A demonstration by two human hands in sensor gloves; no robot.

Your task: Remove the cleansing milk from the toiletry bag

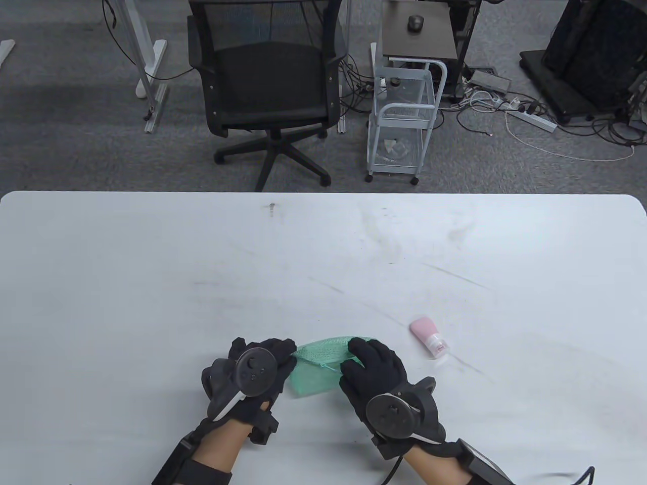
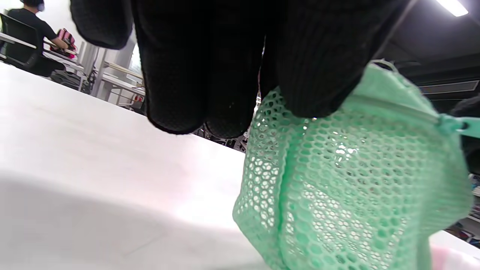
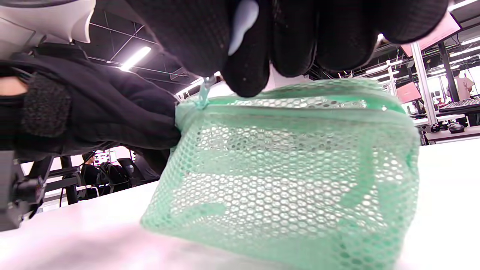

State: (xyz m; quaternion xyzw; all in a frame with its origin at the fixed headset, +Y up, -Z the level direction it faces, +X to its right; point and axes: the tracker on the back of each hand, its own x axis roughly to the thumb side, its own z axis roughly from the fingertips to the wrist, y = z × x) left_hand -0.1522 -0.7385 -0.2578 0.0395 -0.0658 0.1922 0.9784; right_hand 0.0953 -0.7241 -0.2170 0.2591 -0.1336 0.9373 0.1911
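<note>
A green mesh toiletry bag (image 1: pixel 316 374) lies near the table's front edge, between my two hands. My left hand (image 1: pixel 284 355) grips its left end; in the left wrist view my fingers (image 2: pixel 202 75) come down on the mesh (image 2: pixel 356 180). My right hand (image 1: pixel 357 355) holds the bag's right end, with the fingertips (image 3: pixel 247 75) on the zipped top edge of the bag (image 3: pixel 292 180). A teal zipper pull (image 3: pixel 204 93) sits at the end next to my left hand. A small pink cleansing milk bottle (image 1: pixel 428 337) with a white cap lies on the table, right of the bag and apart from both hands.
The white table (image 1: pixel 151 278) is scuffed. Beyond its far edge stand a black office chair (image 1: pixel 270 86) and a white wire trolley (image 1: pixel 404 116) on the carpet.
</note>
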